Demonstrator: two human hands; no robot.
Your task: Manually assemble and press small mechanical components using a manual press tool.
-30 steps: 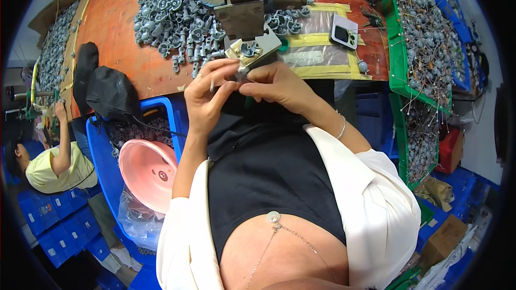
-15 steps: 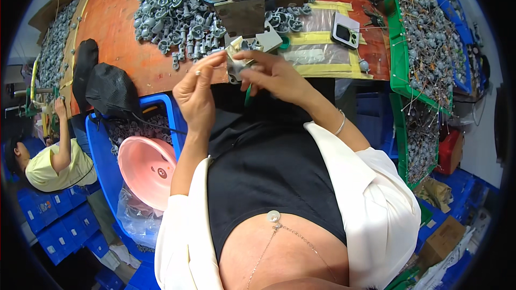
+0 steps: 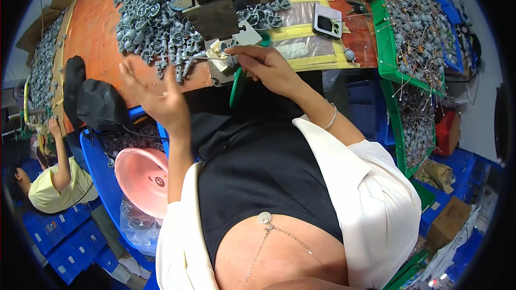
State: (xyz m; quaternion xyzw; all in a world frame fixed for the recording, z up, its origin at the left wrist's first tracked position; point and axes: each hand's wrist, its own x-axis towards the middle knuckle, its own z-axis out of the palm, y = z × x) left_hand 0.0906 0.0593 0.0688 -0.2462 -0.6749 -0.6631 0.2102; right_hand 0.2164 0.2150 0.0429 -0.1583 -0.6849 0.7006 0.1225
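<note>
My left hand (image 3: 163, 103) is raised near the front edge of the bench, empty, with its fingers spread. At the metal press (image 3: 212, 16), my right hand (image 3: 267, 70) pinches a small grey plastic part (image 3: 231, 60), partly hidden by the fingers. Just left of those fingertips sits a cream-coloured piece (image 3: 216, 53) on the press base. A thin pale rod (image 3: 185, 57) runs leftward from it. Below my right fingers hangs a green strip-like handle (image 3: 235, 87); what it joins is hidden.
Grey plastic parts (image 3: 145, 16) are heaped behind the press. A phone (image 3: 327, 21) lies on taped plastic sheeting to the right. Green bins (image 3: 384, 53) hold stemmed grey pieces. A black bag (image 3: 102, 104), pink basin (image 3: 134, 177) and blue crate (image 3: 97, 166) are left. A co-worker (image 3: 56, 182) works far left.
My left hand has drawn away to the left and opened from a pinch. My right hand stays by the press, its fingers now closed on the part. The whole view has shifted slightly.
</note>
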